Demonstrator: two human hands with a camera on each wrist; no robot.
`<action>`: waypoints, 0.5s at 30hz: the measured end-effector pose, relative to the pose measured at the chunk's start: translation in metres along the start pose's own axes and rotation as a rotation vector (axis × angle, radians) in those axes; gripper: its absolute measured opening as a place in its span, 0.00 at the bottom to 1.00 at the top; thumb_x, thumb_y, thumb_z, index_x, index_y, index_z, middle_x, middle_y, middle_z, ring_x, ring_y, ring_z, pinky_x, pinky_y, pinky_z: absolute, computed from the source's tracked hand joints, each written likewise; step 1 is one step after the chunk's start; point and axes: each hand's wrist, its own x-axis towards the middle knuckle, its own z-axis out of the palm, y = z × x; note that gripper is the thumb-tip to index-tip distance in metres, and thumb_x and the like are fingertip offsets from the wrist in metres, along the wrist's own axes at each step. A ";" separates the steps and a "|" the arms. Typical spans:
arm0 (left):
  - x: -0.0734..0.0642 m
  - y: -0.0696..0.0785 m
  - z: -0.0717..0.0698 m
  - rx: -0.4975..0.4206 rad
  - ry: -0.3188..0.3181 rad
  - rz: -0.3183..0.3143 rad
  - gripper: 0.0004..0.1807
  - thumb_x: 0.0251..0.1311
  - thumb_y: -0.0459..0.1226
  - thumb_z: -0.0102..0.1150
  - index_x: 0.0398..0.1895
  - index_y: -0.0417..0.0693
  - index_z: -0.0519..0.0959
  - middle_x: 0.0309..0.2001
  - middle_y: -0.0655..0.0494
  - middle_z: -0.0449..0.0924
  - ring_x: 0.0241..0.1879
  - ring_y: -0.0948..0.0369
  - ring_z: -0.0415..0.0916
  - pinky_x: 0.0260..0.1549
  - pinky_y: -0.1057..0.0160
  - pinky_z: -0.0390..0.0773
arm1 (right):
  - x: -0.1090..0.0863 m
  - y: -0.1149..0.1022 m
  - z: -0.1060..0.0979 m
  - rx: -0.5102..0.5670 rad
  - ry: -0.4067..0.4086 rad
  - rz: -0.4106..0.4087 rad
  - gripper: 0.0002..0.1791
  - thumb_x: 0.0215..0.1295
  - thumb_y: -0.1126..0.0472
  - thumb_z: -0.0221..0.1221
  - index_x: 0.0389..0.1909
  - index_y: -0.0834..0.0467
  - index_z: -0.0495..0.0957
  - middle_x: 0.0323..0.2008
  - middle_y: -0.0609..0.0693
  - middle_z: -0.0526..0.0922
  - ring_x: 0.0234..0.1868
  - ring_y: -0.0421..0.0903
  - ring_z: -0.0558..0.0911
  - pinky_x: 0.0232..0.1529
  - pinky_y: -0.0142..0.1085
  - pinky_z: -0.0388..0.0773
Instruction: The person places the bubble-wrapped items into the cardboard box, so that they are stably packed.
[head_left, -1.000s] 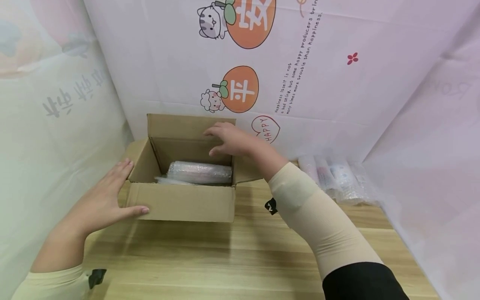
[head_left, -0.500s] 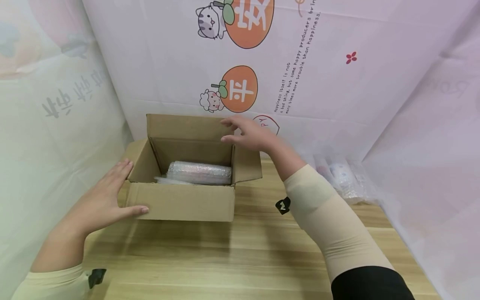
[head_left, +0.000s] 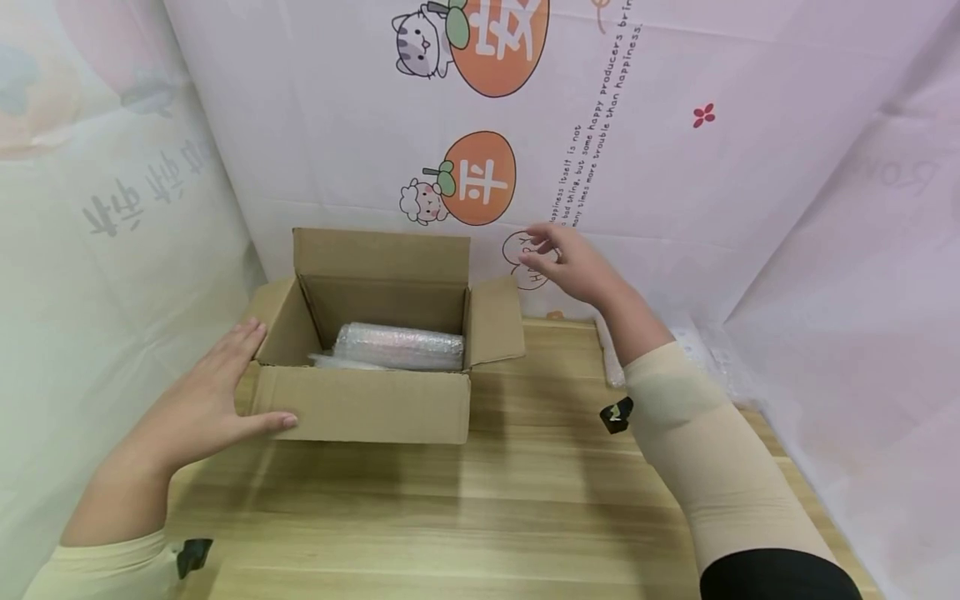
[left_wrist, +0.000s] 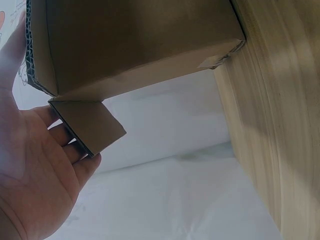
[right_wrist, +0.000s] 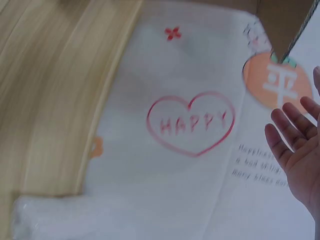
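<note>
An open cardboard box stands on the wooden table, its flaps spread. Inside lies a bubble-wrapped roll, with flatter clear wrap by its near side. My left hand rests at the box's left end, fingers along the left flap and thumb over the front flap. From below, the left wrist view shows those fingers behind the small side flap. My right hand is in the air right of the box, holding nothing, its fingers relaxed; the right wrist view shows its palm.
Several bubble-wrapped packages lie at the table's back right, partly hidden behind my right forearm. One wrapped end shows left of that arm. Printed white sheets hang behind and at both sides of the wooden table.
My right hand has moved right, from over the box's back edge past the right flap toward the wrapped packages. My left hand and the box have stayed in place.
</note>
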 end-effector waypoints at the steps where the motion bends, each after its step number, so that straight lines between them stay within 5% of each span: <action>1: 0.000 0.000 0.000 -0.001 0.000 0.001 0.66 0.48 0.65 0.67 0.80 0.55 0.37 0.80 0.54 0.34 0.78 0.47 0.35 0.75 0.42 0.41 | -0.002 0.006 -0.003 -0.007 0.011 0.017 0.34 0.68 0.41 0.57 0.70 0.53 0.65 0.64 0.54 0.72 0.62 0.51 0.74 0.61 0.52 0.73; 15: 0.000 0.002 -0.001 -0.002 -0.005 -0.004 0.66 0.47 0.65 0.67 0.80 0.55 0.36 0.80 0.53 0.34 0.78 0.47 0.35 0.74 0.41 0.42 | -0.031 0.064 -0.017 -0.088 0.125 0.266 0.44 0.66 0.31 0.51 0.70 0.59 0.63 0.61 0.59 0.73 0.63 0.57 0.73 0.61 0.57 0.71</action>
